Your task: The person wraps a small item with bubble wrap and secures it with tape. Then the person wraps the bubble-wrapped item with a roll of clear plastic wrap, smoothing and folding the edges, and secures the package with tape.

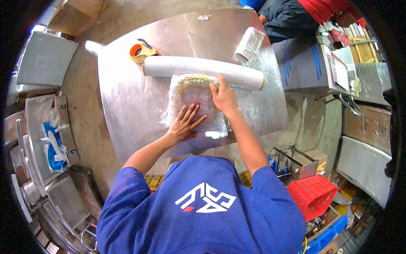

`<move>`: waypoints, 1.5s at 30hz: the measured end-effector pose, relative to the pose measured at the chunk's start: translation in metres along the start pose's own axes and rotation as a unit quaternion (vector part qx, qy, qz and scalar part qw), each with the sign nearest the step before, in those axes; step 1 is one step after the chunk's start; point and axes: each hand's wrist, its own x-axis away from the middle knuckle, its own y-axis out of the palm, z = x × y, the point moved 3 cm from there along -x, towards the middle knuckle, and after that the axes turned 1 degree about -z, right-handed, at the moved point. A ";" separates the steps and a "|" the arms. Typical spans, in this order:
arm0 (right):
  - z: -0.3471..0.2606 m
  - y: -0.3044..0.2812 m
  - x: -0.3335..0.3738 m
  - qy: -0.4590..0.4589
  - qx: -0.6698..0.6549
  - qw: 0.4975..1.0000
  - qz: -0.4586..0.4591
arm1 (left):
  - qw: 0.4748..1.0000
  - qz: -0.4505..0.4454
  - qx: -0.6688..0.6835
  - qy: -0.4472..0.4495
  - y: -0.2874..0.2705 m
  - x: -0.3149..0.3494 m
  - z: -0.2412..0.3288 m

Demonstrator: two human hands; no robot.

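Observation:
A flat package (198, 91) wrapped in clear plastic film lies on the metal-topped table (127, 108), with yellow and dark printing showing through. My left hand (185, 124) rests on the package's lower middle, fingers spread. Along its upper right edge is my right hand (224, 97), thumb and forefinger apart against the film; its other fingers are partly hidden. Just beyond the package lies a large roll of clear stretch film (203, 70), set crosswise and slightly tilted. A yellow-orange tape dispenser (141, 51) stands by the roll's left end.
Another film-wrapped bundle (250, 44) lies at the table's far right. A person in dark trousers (292, 21) is beyond that corner. Large grey panels (46, 57) stand at the left. A red crate (312, 197) and a metal frame (298, 163) are at the right near me.

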 end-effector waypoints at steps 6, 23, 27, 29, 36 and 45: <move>0.006 -0.020 -0.068 -0.172 0.167 0.970 0.041 | 0.999 0.027 -0.001 0.027 -0.003 -0.001 -0.003; -0.006 -0.008 -0.108 -0.106 0.260 0.949 -0.143 | 0.999 0.040 0.019 -0.027 -0.005 -0.004 0.019; -0.003 -0.005 -0.092 -0.135 0.261 0.950 -0.103 | 0.999 0.024 0.030 -0.036 -0.003 0.007 0.031; -0.004 -0.002 -0.082 -0.123 0.252 0.952 -0.122 | 0.998 0.022 0.044 -0.032 -0.002 0.022 0.036; -0.003 -0.001 -0.048 -0.077 0.223 0.964 -0.126 | 0.998 -0.012 0.068 -0.014 0.000 0.068 0.057; -0.012 0.013 -0.024 -0.175 0.275 0.945 -0.033 | 0.992 0.037 0.120 -0.023 0.008 0.071 0.063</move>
